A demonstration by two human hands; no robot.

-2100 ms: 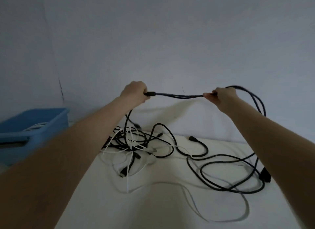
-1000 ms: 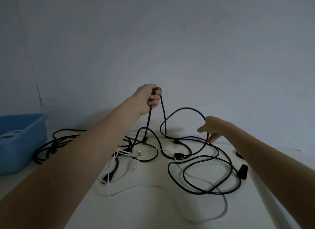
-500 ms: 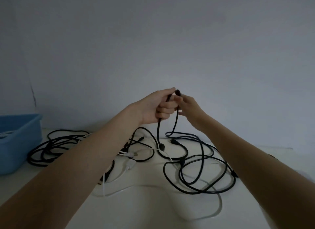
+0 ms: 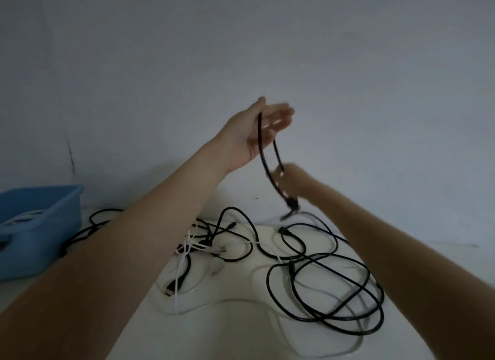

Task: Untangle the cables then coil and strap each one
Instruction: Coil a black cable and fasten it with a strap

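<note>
Left grip [image 4: 258,130] spread, black cable [image 4: 263,156] draped across; right grip [image 4: 288,181] blurred, unreadable; cable light, limp; best pinched below left grip.

Readable text: none can be made out.
Cables [image 4: 325,292]: no legible markings.
Blue bin [image 4: 40,225], far left: no legible label.
</note>
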